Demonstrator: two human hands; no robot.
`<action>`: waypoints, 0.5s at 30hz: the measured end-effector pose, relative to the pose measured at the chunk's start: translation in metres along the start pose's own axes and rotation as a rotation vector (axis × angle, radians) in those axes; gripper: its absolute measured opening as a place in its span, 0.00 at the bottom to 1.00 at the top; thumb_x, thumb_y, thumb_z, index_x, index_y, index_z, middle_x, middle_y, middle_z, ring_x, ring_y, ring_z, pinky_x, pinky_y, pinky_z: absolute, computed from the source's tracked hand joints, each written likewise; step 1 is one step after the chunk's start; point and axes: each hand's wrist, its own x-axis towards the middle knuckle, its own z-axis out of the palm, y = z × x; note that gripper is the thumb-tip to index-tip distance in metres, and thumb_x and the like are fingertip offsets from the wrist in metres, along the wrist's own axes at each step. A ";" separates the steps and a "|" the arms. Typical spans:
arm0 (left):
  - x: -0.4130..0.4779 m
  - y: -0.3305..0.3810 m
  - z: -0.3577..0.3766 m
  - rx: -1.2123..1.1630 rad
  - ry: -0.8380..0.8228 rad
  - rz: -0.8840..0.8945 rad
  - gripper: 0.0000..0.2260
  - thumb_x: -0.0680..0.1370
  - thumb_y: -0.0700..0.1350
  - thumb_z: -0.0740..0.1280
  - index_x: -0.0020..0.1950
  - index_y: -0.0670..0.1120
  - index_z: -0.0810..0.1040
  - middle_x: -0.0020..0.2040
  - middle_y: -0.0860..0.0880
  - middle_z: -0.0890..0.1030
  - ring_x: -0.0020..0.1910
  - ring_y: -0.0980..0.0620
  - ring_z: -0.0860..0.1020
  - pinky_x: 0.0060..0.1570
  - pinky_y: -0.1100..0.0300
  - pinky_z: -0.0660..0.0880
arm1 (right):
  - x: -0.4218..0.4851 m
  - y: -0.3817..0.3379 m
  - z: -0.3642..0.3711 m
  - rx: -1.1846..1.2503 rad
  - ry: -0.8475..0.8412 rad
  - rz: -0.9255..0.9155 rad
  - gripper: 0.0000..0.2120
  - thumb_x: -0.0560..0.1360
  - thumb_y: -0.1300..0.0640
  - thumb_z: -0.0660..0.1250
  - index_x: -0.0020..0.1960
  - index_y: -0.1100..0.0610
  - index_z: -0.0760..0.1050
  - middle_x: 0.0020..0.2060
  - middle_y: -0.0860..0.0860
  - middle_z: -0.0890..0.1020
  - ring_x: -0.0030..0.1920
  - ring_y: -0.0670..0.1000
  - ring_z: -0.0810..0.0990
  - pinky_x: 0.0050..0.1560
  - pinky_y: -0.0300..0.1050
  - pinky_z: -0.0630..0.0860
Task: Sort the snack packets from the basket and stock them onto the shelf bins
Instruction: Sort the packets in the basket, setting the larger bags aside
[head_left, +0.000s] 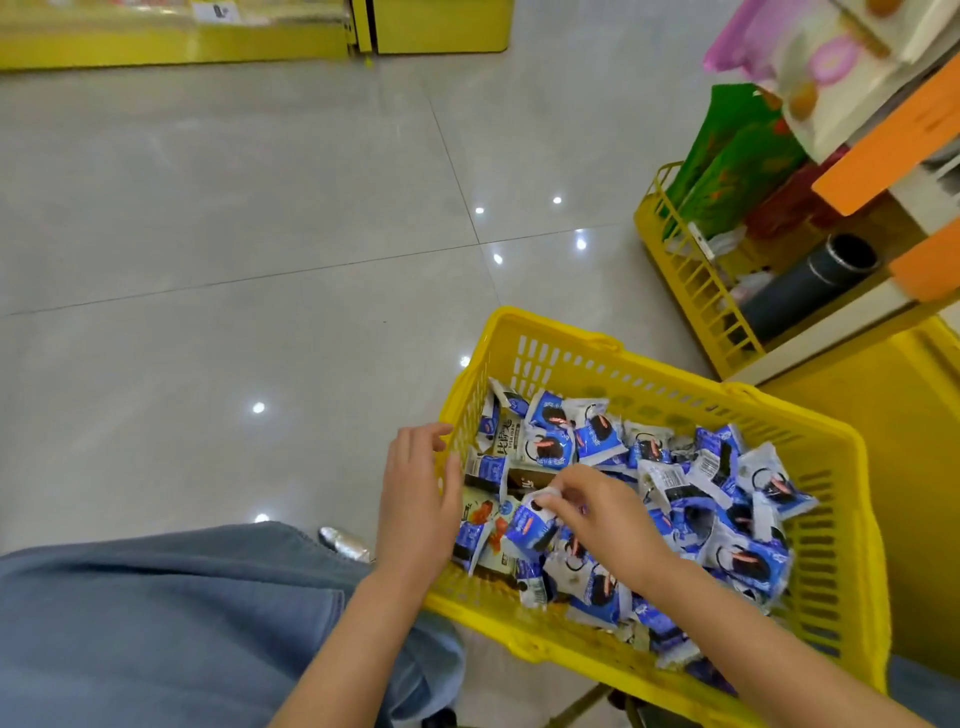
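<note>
Right hand (608, 512) is inside the yellow basket (675, 395), left-centre, fingertips pinching the top edge of one blue-and-white packet (530, 527). The packet sits just left of that hand, on top of the packet pile (727, 493) filling the basket. Left hand (415, 499) is at the basket's left wall, fingers loose and spread, holding nothing; can't tell if it touches. The right forearm hides the near packets. The shelf bin (691, 280) beyond the basket's far right corner is blurred and cut off.

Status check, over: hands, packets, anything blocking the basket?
Left hand open at the basket left wall. Right hand pinching a blue packet inside. Basket holds many packets, nothing blocking.
</note>
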 end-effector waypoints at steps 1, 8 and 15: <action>-0.002 0.006 0.000 -0.101 -0.106 0.002 0.10 0.78 0.46 0.63 0.59 0.53 0.70 0.49 0.58 0.71 0.46 0.61 0.72 0.46 0.71 0.68 | -0.001 -0.007 -0.006 0.036 0.008 -0.019 0.11 0.76 0.44 0.62 0.37 0.46 0.70 0.33 0.46 0.77 0.35 0.44 0.75 0.36 0.37 0.72; -0.011 0.025 -0.006 -0.375 -0.667 -0.066 0.15 0.73 0.50 0.71 0.58 0.56 0.75 0.41 0.67 0.79 0.37 0.68 0.75 0.40 0.75 0.69 | 0.010 -0.044 -0.022 0.201 0.004 -0.194 0.14 0.74 0.48 0.67 0.36 0.57 0.74 0.27 0.45 0.72 0.29 0.42 0.68 0.31 0.34 0.66; 0.009 0.010 -0.031 -0.359 -0.236 -0.217 0.06 0.73 0.44 0.71 0.44 0.49 0.74 0.37 0.55 0.78 0.35 0.60 0.76 0.36 0.73 0.70 | 0.048 -0.022 0.014 0.327 0.137 0.023 0.08 0.80 0.52 0.58 0.49 0.49 0.76 0.38 0.42 0.79 0.39 0.44 0.77 0.41 0.41 0.75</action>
